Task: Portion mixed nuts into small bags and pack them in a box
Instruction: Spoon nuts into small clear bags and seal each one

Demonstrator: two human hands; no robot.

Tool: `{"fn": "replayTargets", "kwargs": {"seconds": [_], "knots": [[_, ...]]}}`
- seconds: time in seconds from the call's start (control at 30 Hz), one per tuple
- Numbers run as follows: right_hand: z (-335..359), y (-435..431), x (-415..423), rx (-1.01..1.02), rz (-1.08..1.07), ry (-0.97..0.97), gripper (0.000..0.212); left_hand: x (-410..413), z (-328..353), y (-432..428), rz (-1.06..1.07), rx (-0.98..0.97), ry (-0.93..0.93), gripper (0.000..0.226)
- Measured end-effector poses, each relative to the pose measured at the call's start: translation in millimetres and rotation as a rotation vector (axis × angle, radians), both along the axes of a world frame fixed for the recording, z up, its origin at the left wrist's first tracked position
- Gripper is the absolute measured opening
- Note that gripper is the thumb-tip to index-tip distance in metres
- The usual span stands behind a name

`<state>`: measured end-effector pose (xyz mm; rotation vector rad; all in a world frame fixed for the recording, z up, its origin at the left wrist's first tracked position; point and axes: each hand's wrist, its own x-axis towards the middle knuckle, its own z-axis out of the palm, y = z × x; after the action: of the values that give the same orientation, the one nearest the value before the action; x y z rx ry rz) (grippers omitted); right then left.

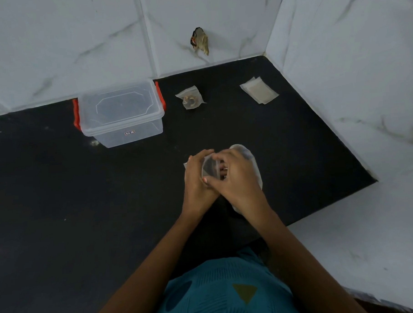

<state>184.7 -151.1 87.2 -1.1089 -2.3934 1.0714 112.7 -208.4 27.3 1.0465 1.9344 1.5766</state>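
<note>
Both hands are meeting low over the counter (60, 186), straight ahead of the body. Left hand (197, 180) is curling round the left edge of a small clear bag (209, 167). Right hand (236, 178) is pinching its right edge. The bag is being held between the two palms, its long axis running roughly away from the person.

Judgement: filling or sealing step. Packing is turning on the box (120, 112), which is sitting well apart, beyond and to the left, nearer the left hand, with its lid on.

One filled bag (190, 98) is lying just right of the box. Empty bags (259, 90) are lying stacked at far right.

A larger clear bag (249, 154) is showing beneath the right hand, mostly covered. Contents and seal of the held bag: cannot tell.
</note>
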Motion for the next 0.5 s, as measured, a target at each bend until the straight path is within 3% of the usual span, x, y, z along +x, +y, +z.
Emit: {"fn": "replayTargets", "kwargs": {"seconds": [0.2, 0.37, 0.5], "knots": [[-5.1, 3.7, 2.7, 0.004, -0.077, 0.091, 0.021, -7.1, -1.2, -0.4, 0.003, 0.021, 0.003, 0.053], [-5.9, 6.8, 7.3, 0.003, -0.075, 0.072, 0.019, -6.2, -1.4, 2.1, -0.040, 0.014, -0.093, 0.053], [-1.4, 18.9, 19.6, -0.172, -0.131, 0.117, 0.017, -7.7, -8.5, -0.8, -0.039, -0.022, -0.084, 0.048]]}}
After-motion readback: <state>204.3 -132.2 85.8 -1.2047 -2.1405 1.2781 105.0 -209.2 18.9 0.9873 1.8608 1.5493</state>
